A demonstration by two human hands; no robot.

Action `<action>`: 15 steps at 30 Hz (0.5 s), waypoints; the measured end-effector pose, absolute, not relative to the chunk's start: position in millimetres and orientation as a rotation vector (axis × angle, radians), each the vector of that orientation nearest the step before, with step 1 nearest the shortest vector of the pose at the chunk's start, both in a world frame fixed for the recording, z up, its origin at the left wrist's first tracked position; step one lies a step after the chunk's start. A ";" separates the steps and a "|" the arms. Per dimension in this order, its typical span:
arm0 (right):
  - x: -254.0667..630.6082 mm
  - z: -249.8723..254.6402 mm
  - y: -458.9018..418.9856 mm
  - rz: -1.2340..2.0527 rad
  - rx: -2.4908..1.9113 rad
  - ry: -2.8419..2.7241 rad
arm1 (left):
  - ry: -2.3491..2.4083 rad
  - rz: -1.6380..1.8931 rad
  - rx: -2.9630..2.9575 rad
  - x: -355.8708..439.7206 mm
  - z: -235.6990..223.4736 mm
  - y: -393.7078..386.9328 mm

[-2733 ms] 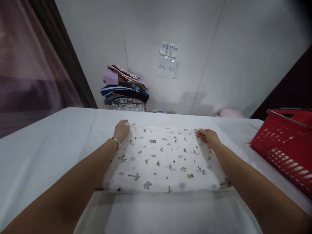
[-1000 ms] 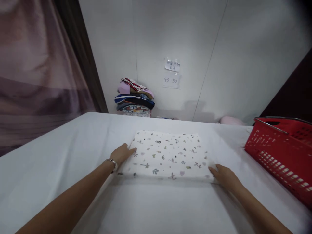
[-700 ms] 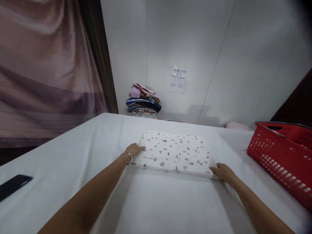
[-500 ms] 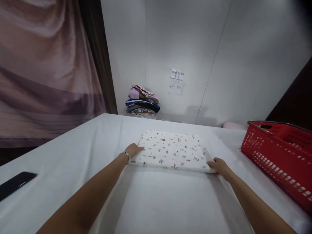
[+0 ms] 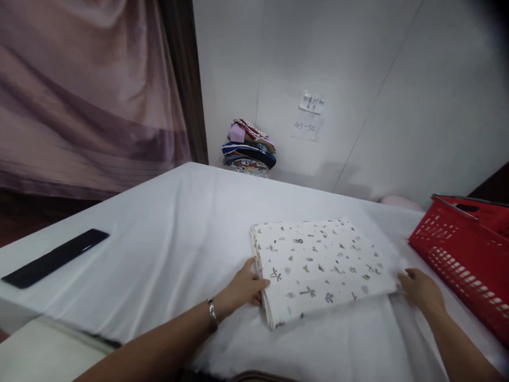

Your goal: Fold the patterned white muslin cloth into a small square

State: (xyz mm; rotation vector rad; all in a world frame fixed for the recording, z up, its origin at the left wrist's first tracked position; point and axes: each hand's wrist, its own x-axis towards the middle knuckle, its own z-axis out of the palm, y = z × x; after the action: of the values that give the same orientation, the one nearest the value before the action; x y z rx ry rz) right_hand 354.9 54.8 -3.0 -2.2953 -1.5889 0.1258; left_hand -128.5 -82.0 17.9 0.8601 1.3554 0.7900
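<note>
A folded white cloth (image 5: 318,265) with small grey, green and brown plant prints lies on the white-covered table, its stacked layers showing along the left edge. My left hand (image 5: 248,286), with a silver bracelet at the wrist, grips that left edge, thumb on top and fingers underneath. At the cloth's right front corner, my right hand (image 5: 421,289) is closed, its fingertips pinching the edge; they are slightly blurred.
A red perforated basket (image 5: 457,260) stands to the right. On the left lies a dark phone-like slab (image 5: 55,257). Beyond the table (image 5: 159,212), a stack of folded fabrics (image 5: 250,148) sits by the wall with paper signs (image 5: 306,127). A pinkish curtain (image 5: 87,95) hangs at left.
The cloth has come nearer and turned, its left end now closer to me. Both hands have moved with it. The camera view has shifted, showing more of the table's near left side.
</note>
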 end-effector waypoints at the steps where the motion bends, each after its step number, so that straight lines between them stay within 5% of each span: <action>1: 342.8 -1.2 53.3 0.060 -2.243 -1.665 | 1.378 0.760 0.834 -133.7 19.4 -80.7; 15: 59.3 37.8 -73.6 0.376 -1.023 -2.485 | 2.029 0.685 1.322 -190.6 28.2 48.0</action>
State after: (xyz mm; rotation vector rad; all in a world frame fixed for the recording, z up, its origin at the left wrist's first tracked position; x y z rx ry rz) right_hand 59.3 -73.6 37.8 -1.0233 -2.4853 0.3758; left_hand -190.6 48.0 28.2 1.3225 2.0295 0.6848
